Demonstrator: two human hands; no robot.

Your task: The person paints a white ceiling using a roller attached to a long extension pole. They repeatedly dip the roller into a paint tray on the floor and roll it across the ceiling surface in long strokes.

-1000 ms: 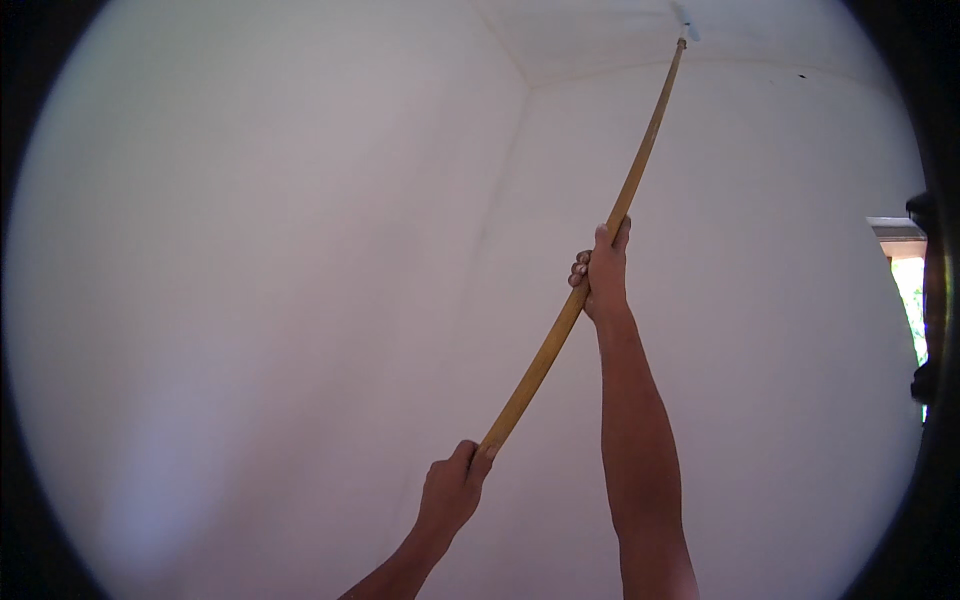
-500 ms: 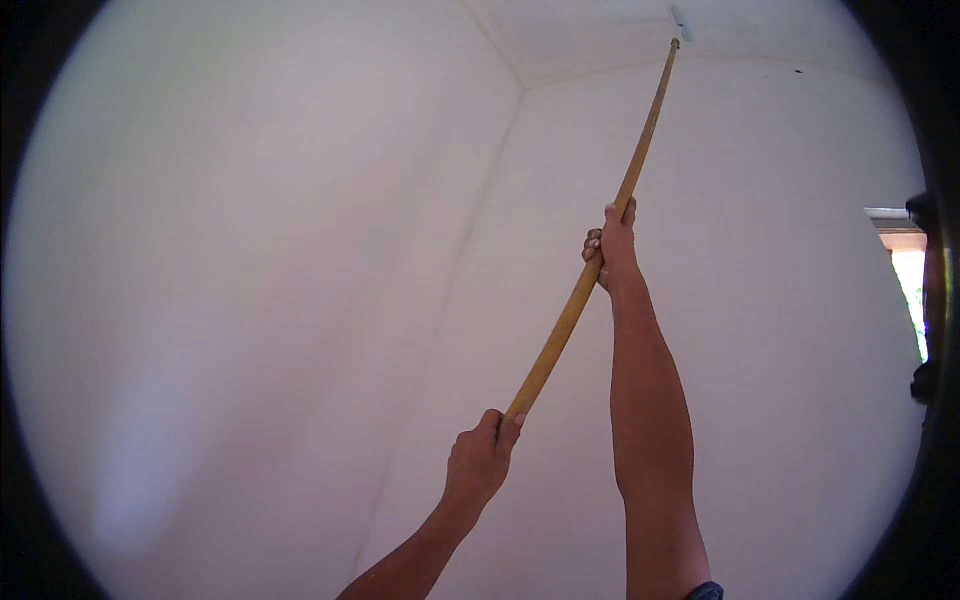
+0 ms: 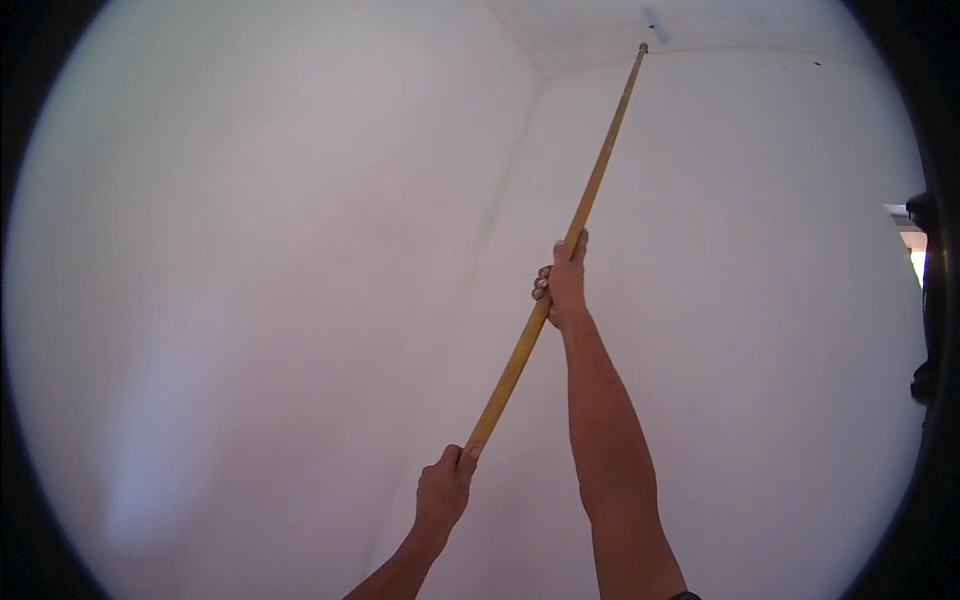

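A long yellowish-brown wooden pole [image 3: 517, 360] slants up and to the right toward the ceiling. Low on it, my left hand [image 3: 442, 492] is closed around the shaft, thumb along the top. Higher up, my right hand [image 3: 567, 284] also wraps the pole, its fingers curled round from the left side. Beyond the pole's far tip sits a small pale-blue bar [image 3: 655, 25], which looks like a paint roller against the ceiling; its link to the pole is too small to make out.
White walls [image 3: 300, 250] meet in a corner ahead, below a white ceiling [image 3: 580, 32]. At the far right shows part of a bright window [image 3: 917, 263], partly cut off by a dark shape. A small dark spot [image 3: 817, 64] marks the area near the ceiling edge.
Both hands and the pole have shifted left and lower in the picture, keeping their grip. The pole's tip has also moved left, while the view has turned slightly.
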